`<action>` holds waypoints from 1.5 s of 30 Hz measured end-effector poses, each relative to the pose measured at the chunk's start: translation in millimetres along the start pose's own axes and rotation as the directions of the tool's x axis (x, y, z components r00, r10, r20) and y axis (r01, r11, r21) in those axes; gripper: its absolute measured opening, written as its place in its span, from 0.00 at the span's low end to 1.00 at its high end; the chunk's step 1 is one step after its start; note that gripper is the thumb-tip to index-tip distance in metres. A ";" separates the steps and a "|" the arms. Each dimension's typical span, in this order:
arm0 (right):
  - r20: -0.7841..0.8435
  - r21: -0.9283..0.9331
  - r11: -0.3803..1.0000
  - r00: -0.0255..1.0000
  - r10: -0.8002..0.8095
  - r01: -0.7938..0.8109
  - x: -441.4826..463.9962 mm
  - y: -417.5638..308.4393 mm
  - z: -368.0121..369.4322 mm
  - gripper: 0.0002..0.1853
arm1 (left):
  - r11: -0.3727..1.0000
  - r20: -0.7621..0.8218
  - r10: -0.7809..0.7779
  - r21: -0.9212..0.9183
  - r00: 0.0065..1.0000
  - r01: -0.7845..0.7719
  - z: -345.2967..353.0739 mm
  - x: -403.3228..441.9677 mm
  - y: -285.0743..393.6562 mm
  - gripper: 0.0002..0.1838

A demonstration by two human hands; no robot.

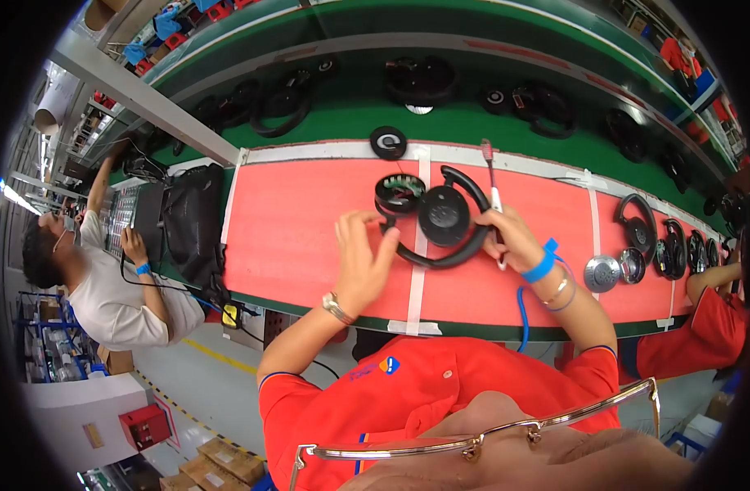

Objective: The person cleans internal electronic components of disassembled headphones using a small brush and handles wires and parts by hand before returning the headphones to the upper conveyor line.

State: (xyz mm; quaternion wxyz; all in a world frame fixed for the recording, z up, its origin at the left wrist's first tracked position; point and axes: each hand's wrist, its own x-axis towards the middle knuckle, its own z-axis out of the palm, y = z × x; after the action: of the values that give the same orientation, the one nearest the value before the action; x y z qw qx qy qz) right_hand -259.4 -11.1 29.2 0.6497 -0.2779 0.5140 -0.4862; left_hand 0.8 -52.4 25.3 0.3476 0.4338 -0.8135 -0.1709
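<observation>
Black over-ear headphones [444,216] lie on the pink mat in front of me. One ear cup [399,194] is opened, showing a green circuit board and thin wires. The other cup has its dark round face upward. My left hand [362,255] has thumb and fingers around the joint between headband and opened cup. My right hand [510,239] grips a slim tool with a white handle and reddish brush-like head [487,150], its fingers also against the headband. Beyond the opened cup, a round black cover [388,142] sits at the mat's far edge.
More headphones [637,219] and a silver disc [601,273] lie to the right, by a co-worker's red sleeve [694,331]. Headphone parts [421,80] rest on the green belt [350,123] beyond. Left are a black bag [197,217] and a person in white [117,290].
</observation>
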 end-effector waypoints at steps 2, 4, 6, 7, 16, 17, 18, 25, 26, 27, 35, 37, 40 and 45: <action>0.035 -0.128 0.986 0.993 0.112 -0.107 -16.2 1.0 -19.4 0.09 | 0.974 0.031 -0.166 -0.150 0.986 0.169 6.2 0.7 -21.5 0.21; -0.025 -0.153 0.979 0.991 0.132 -0.134 -17.5 1.9 -41.6 0.09 | 0.997 0.078 -0.042 -0.056 0.996 0.046 6.5 13.2 -31.7 0.22; 0.013 -0.331 0.925 0.979 0.204 -0.188 -13.9 0.6 -66.6 0.16 | 0.995 0.140 0.092 0.030 0.986 -0.097 8.7 34.0 -33.9 0.24; 0.006 -0.327 0.924 0.978 0.211 -0.197 -13.4 -1.8 -65.9 0.16 | 0.989 0.221 0.150 -0.027 0.964 -0.148 9.5 48.7 -30.5 0.27; 0.098 -0.483 0.872 0.985 0.145 -0.080 -4.2 -21.4 -76.4 0.30 | 0.872 0.647 0.457 -0.190 0.610 -0.452 47.5 128.1 -36.3 0.30; 0.088 -0.497 0.864 0.986 0.141 -0.079 -2.7 -22.9 -76.2 0.30 | 0.865 0.620 0.472 -0.190 0.626 -0.464 48.0 127.1 -36.9 0.28; 0.088 -0.493 0.866 0.986 0.143 -0.082 -1.5 -24.1 -77.5 0.30 | 0.859 0.593 0.485 -0.188 0.643 -0.476 48.2 125.4 -35.0 0.26; 0.096 -0.744 0.667 0.994 0.052 0.037 21.7 -32.5 -85.0 0.21 | 0.751 0.236 0.645 -0.019 0.727 -0.660 -2.9 77.2 -33.1 0.12; 0.093 -0.741 0.671 0.994 0.061 0.029 28.6 -32.9 -84.3 0.21 | 0.755 0.216 0.648 -0.058 0.730 -0.653 -10.2 65.0 -29.8 0.11; 0.204 -0.771 0.600 0.975 -0.084 0.213 36.6 -33.4 -83.5 0.18 | 0.760 0.220 0.643 -0.064 0.733 -0.647 -13.5 51.4 -25.6 0.11; 0.487 -0.806 0.077 0.731 -0.479 0.587 71.2 -34.0 -13.3 0.14 | 0.696 0.232 0.698 -0.440 0.677 -0.567 -3.3 -21.4 24.5 0.09; 0.459 -0.822 0.018 0.682 -0.570 0.569 55.9 -33.6 -0.7 0.15 | 0.726 0.216 0.653 -0.453 0.726 -0.518 11.6 -36.6 27.0 0.10; 0.401 -0.870 -0.031 0.670 -0.625 0.492 17.6 -24.3 2.4 0.19 | 0.756 0.204 0.606 -0.448 0.769 -0.477 20.7 -45.2 27.4 0.13; 0.305 -0.931 0.092 0.891 -0.335 0.353 -57.8 -12.5 0.5 0.24 | 0.747 0.156 0.596 -0.467 0.788 -0.473 29.9 -47.8 26.2 0.11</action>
State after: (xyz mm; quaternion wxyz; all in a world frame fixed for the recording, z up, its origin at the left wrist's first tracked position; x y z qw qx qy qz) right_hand -263.1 37.2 63.1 0.1945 -0.7395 0.6178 -0.1836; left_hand -17.6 1.1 -0.3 0.3385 0.0676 -0.8928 -0.2895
